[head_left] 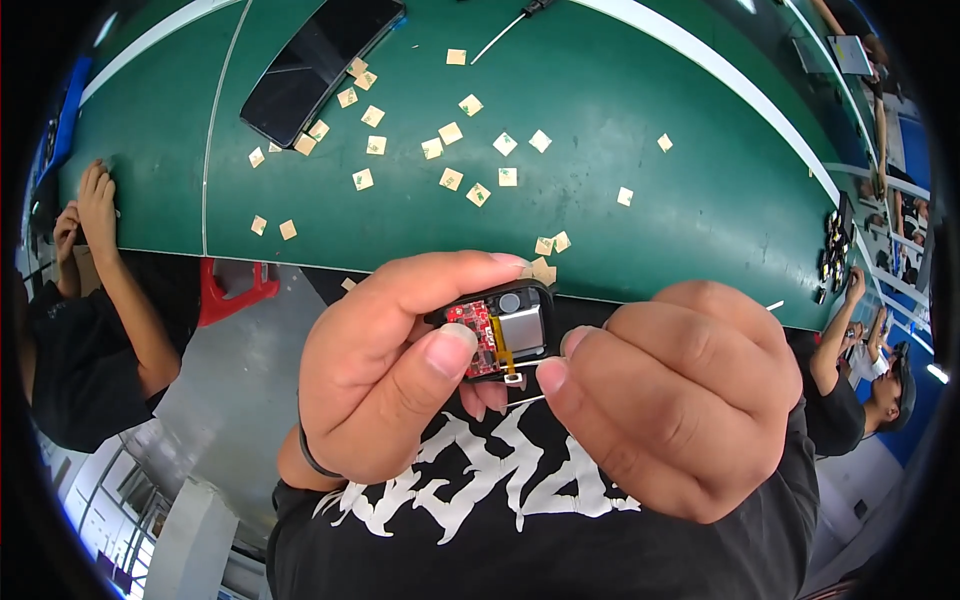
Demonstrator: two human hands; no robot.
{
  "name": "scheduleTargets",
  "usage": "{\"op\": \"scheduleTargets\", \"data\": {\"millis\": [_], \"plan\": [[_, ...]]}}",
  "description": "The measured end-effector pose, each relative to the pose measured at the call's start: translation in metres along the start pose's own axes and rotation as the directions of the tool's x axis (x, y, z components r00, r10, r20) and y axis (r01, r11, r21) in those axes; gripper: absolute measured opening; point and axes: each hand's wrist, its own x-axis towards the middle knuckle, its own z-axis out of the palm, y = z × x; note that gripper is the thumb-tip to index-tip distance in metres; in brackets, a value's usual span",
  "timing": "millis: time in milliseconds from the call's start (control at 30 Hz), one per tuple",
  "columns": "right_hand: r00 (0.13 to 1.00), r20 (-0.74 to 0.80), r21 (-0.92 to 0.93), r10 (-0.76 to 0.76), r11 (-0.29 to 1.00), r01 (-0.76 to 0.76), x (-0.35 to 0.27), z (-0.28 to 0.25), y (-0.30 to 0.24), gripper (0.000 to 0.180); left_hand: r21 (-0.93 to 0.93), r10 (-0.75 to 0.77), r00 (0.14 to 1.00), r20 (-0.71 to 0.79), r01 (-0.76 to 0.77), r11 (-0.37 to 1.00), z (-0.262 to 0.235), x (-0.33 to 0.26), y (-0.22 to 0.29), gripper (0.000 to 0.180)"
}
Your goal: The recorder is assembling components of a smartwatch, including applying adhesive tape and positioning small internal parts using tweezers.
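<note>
Left hand (400, 365) pinches a small black module (505, 330) between thumb and fingers, held up close over the person's chest, in front of the green table (680, 150) edge. Casing is open: red board (475, 335), orange flex (503, 355) and metal block (525, 325) exposed. Right hand (670, 400) is curled, thumb and forefinger pinching thin tweezers (525, 390), probably, at the flex end. Connector looks not yet seated; closing remains. Many peeled tan backing squares (450, 133) lie scattered on the table, beside a dark phone (315, 60).
</note>
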Motion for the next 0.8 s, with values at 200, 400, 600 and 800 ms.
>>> {"op": "scheduleTargets", "data": {"millis": [200,400,600,800], "plan": [[0.999,-0.014,0.035,-0.051,0.998,0.051,-0.002,0.002,0.005,0.020,0.080,0.026,1.000,-0.014,-0.025,0.997,-0.001,-0.003,0.000,0.038],[0.994,0.003,-0.022,-0.113,0.993,0.113,0.001,0.000,0.006,0.020,0.194,0.089,0.996,-0.009,-0.086,0.977,0.001,-0.003,0.002,0.038],[0.999,0.029,-0.184,-0.014,0.983,0.019,0.008,-0.001,-0.013,0.019,0.201,0.078,0.997,-0.008,-0.075,0.977,0.000,-0.002,0.001,0.037],[0.986,0.078,-0.173,-0.147,0.972,0.159,0.011,-0.004,-0.007,0.020,0.187,0.064,0.997,-0.044,-0.054,0.981,0.004,-0.002,0.003,0.037]]}}
